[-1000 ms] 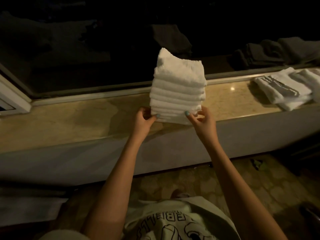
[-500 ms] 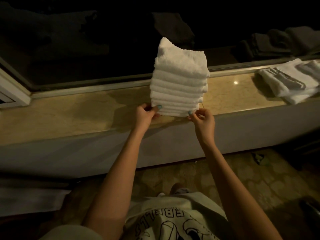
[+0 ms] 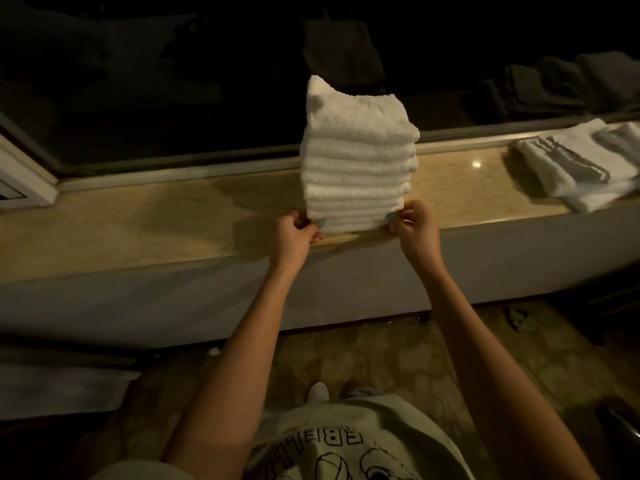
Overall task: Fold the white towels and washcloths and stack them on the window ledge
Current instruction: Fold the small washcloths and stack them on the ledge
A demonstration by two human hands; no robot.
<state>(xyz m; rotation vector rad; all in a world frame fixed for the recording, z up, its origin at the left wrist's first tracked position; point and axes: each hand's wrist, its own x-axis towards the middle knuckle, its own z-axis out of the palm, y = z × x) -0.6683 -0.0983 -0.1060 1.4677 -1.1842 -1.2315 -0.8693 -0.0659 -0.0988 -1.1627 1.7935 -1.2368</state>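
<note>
Dark window glass (image 3: 138, 81) fills the whole top. Under it runs the window ledge (image 3: 156, 230), tan stone, glossy, with a little light glint on it. Right at its front edge is the stack of washcloths (image 3: 358, 161): white, ribbed, tall, leaning a bit. It's sitting on the ledge or barely lifted, hard to tell in this light. Off to the right there's a looser pile of white towels (image 3: 581, 168). The left hand (image 3: 294, 237) and right hand (image 3: 415, 233) each have a pinching grip on a bottom corner of the stack.

bare ledge (image 3: 138, 233) lies open left of the washcloth stack (image 3: 356, 161), while folded towels (image 3: 588, 168) crowd its right end.
</note>
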